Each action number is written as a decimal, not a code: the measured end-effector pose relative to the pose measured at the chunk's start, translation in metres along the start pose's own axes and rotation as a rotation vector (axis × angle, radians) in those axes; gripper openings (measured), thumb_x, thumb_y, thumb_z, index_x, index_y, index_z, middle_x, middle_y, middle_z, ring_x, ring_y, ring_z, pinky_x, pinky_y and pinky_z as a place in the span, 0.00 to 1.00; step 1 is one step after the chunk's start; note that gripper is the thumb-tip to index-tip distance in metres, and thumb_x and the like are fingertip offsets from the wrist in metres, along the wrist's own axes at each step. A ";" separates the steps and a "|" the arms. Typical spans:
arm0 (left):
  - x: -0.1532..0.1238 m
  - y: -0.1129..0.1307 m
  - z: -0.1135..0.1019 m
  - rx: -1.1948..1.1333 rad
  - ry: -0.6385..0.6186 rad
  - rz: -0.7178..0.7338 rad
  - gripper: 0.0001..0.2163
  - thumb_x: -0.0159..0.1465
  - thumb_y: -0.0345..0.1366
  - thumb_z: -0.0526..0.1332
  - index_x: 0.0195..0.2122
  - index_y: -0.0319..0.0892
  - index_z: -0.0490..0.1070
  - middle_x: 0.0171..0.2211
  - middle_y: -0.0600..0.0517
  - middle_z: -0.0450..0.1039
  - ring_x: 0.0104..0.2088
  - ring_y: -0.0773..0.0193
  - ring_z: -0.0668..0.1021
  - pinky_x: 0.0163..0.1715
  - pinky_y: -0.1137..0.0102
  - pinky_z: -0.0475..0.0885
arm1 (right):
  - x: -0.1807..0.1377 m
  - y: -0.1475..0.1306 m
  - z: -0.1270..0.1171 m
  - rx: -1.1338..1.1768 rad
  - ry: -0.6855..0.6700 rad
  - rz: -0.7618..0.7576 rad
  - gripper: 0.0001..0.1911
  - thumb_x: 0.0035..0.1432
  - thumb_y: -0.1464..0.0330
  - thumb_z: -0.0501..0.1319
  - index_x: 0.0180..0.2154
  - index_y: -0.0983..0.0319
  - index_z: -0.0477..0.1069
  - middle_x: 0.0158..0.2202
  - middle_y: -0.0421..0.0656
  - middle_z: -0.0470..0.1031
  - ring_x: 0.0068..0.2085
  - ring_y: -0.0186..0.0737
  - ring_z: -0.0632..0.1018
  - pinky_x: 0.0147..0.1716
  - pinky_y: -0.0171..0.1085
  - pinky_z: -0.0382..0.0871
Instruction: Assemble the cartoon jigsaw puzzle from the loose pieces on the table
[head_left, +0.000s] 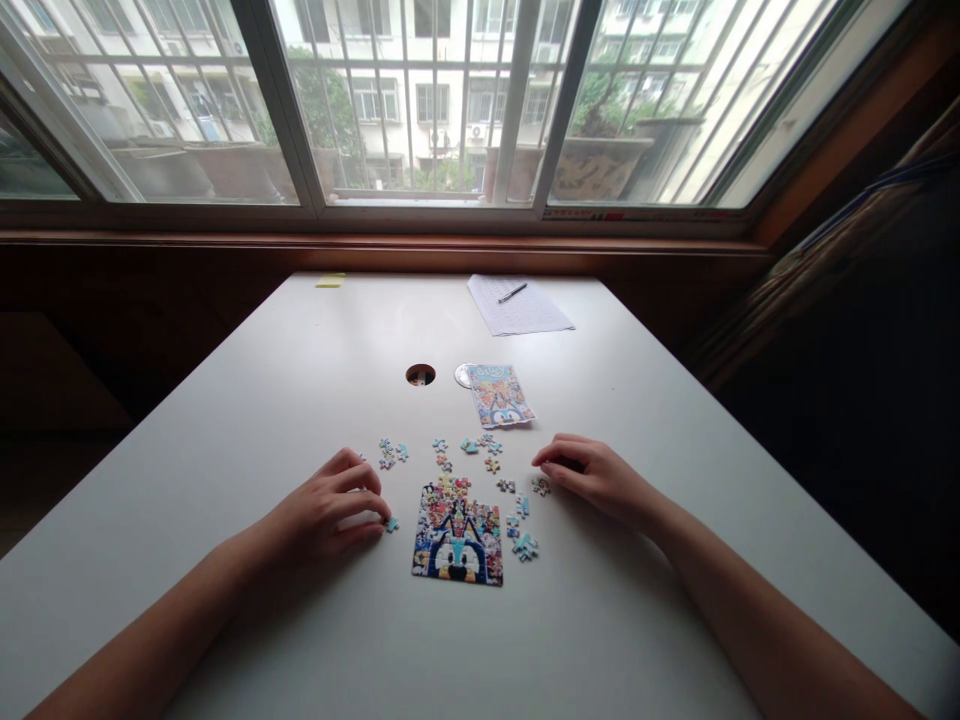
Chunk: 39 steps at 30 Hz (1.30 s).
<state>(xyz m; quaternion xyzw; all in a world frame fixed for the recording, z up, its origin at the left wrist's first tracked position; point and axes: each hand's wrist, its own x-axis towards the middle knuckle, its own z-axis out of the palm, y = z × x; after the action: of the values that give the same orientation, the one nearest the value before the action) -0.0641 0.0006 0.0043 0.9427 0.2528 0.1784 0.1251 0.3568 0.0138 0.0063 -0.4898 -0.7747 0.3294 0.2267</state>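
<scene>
On the white table lies a partly assembled jigsaw puzzle [457, 540], its lower part showing a blue cartoon dog's face and its upper edge uneven. To its left, my left hand [337, 505] rests with curved, parted fingers, one fingertip at a light-blue puzzle piece [392, 523]. A grip on that piece cannot be made out. My right hand [600, 472] lies to the right of the puzzle, fingers loosely bent with a gap above the thumb. Just below its fingertips is a loose puzzle piece [541, 486]. More pieces [525, 546] sit along the puzzle's right side.
Several loose pieces [386, 454] lie above the puzzle. Beyond them is a picture card [499, 395] overlapping a round silvery object [462, 376], beside a cable hole [421, 375]. Paper [517, 315] with a pen [513, 293] and yellow sticky notes [330, 281] lie near the far edge.
</scene>
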 end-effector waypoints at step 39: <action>0.005 0.006 0.007 0.057 0.097 -0.078 0.05 0.67 0.32 0.63 0.43 0.46 0.76 0.39 0.49 0.73 0.44 0.60 0.70 0.45 0.67 0.69 | 0.000 0.001 0.001 0.001 0.007 -0.008 0.11 0.64 0.63 0.59 0.40 0.57 0.79 0.39 0.44 0.78 0.38 0.42 0.77 0.38 0.38 0.69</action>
<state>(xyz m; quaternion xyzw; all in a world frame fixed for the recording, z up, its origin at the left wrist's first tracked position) -0.0551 -0.0029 0.0013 0.9255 0.3002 0.2117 0.0926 0.3568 0.0143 0.0049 -0.4880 -0.7755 0.3271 0.2311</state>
